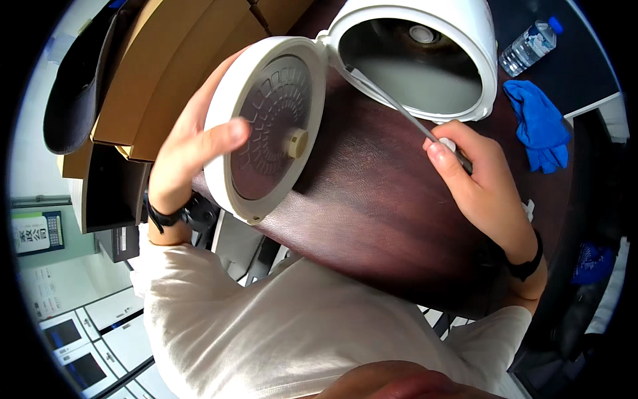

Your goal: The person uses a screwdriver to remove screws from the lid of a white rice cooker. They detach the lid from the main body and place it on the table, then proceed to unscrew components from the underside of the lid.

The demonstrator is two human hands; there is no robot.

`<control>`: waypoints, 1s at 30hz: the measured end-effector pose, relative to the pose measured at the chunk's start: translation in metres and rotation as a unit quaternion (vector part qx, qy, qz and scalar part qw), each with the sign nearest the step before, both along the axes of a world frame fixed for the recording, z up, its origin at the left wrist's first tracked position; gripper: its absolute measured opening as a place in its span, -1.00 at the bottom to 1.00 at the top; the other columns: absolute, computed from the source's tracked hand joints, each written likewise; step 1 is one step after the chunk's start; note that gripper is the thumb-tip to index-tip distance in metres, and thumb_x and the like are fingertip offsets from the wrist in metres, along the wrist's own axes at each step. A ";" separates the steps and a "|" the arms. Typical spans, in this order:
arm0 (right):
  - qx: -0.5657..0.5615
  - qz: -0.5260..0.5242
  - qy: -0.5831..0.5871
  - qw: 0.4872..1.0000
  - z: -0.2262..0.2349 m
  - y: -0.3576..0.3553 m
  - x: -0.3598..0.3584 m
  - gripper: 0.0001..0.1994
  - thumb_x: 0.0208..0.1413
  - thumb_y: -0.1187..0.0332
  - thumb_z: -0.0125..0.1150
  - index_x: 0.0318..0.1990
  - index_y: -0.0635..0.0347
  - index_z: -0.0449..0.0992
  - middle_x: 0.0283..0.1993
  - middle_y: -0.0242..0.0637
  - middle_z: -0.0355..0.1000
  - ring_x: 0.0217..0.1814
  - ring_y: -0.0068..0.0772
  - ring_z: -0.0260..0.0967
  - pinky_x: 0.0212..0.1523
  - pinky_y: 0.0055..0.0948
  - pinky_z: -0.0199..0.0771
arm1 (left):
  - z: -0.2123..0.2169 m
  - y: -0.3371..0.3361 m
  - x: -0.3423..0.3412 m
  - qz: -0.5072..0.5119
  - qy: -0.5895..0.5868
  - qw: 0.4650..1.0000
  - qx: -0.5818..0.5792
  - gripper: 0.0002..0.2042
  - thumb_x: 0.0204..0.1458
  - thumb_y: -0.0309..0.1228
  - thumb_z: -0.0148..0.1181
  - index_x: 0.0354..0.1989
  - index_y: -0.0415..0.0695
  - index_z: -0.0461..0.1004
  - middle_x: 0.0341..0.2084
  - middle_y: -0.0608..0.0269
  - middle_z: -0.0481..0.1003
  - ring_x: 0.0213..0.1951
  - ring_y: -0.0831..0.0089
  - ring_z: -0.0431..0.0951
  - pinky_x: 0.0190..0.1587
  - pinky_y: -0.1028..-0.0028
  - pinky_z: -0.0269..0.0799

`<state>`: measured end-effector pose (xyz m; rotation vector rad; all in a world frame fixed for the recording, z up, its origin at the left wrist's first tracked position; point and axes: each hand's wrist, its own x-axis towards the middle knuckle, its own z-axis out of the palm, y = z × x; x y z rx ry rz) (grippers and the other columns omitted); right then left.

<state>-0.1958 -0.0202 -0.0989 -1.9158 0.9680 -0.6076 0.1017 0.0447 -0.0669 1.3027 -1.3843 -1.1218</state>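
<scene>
A white rice cooker (490,60) lies tipped on the table, its opening toward me and a grey inside in sight. The round lid (219,110) is swung out to the left on its hinge. My left hand (199,136) grips the lid's left edge, thumb over the inner metal plate, other fingers hidden behind. In my right hand (468,163) is a slim tool (405,114) with a thin metal shaft and dark handle. Its pale, flattened tip meets the cooker's rim near the hinge; its exact kind is unclear.
The dark brown table (372,199) spreads beneath the cooker. At the right lie a blue cloth (537,126) and a clear bottle (530,48) with a blue cap. Cardboard boxes (159,66) stand close behind my left hand.
</scene>
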 end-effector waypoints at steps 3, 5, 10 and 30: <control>-0.025 -0.007 0.021 0.999 0.000 0.000 -0.003 -0.79 0.18 0.29 0.10 -0.30 0.30 0.41 -0.59 -0.17 0.34 -0.59 -0.35 0.30 -0.50 -0.43 0.26 | 0.005 -0.012 -0.007 -0.024 0.046 0.998 0.026 -0.32 -0.15 -0.31 0.10 0.21 -0.33 0.16 0.02 0.02 0.37 0.06 0.32 0.37 0.14 0.42 0.23; 0.010 -0.012 0.021 1.000 0.003 0.002 -0.004 -0.78 0.18 0.28 0.09 -0.30 0.30 0.41 -0.59 -0.16 0.34 -0.58 -0.36 0.31 -0.49 -0.43 0.26 | 0.004 -0.018 -0.005 -0.051 0.041 0.998 0.017 -0.34 -0.15 -0.33 0.08 0.21 -0.33 0.17 0.01 0.03 0.37 0.06 0.33 0.37 0.14 0.43 0.23; 0.049 -0.008 0.026 0.998 0.012 0.009 -0.005 -0.78 0.18 0.28 0.09 -0.30 0.29 0.42 -0.60 -0.15 0.33 -0.58 -0.35 0.30 -0.49 -0.43 0.26 | -0.008 -0.014 -0.005 -0.070 0.026 0.996 -0.039 -0.17 -0.34 -0.35 0.20 0.25 -0.37 0.10 0.07 0.03 0.32 0.13 0.31 0.30 0.22 0.42 0.12; 0.063 0.056 0.003 0.996 0.013 0.023 -0.008 -0.86 0.18 0.38 0.02 -0.29 0.29 0.41 -0.56 -0.37 0.28 -0.54 -0.66 0.16 -0.46 -0.61 0.18 | -0.023 0.016 -0.030 -0.092 -0.081 0.986 -0.114 -0.03 -0.51 -0.47 0.07 0.31 -0.43 -0.07 0.25 -0.10 0.12 0.33 0.23 0.06 0.30 0.44 -0.18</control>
